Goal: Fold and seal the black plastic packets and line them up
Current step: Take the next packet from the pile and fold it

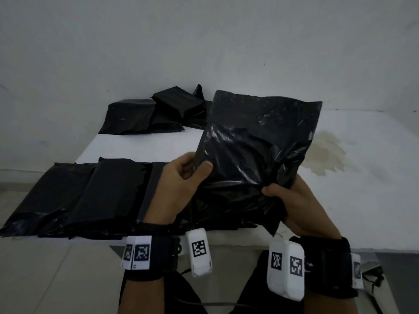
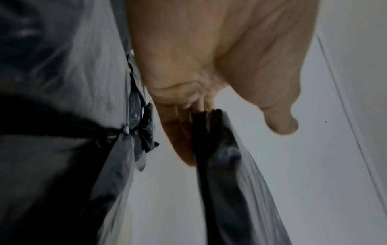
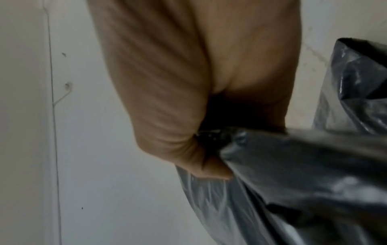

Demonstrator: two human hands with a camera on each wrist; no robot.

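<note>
1. Packet [image 1: 256, 152], black plastic, is held up at frame centre above the counter [image 1: 140, 143], long axis near upright, tilted right.
2. Left hand [image 1: 181, 177] pinches its left edge; right hand [image 1: 292, 200] grips the lower right corner.
3. Folded packets [image 1: 90, 196] lie in a row at lower left.

One black packet [image 1: 256, 141] is held up in the air, gripped by two hands: the left hand [image 1: 181, 177] at its lower left edge and the right hand [image 1: 294, 200] at its lower right corner. On the tabletop [image 1: 136, 146] a near row [image 1: 90, 196] shows about three folded packets side by side, though overlaps make the exact count unsure. A far pile [image 1: 156, 114] holds at least three more, partly hidden. One brownish stain [image 1: 326, 155] marks the surface.
</note>
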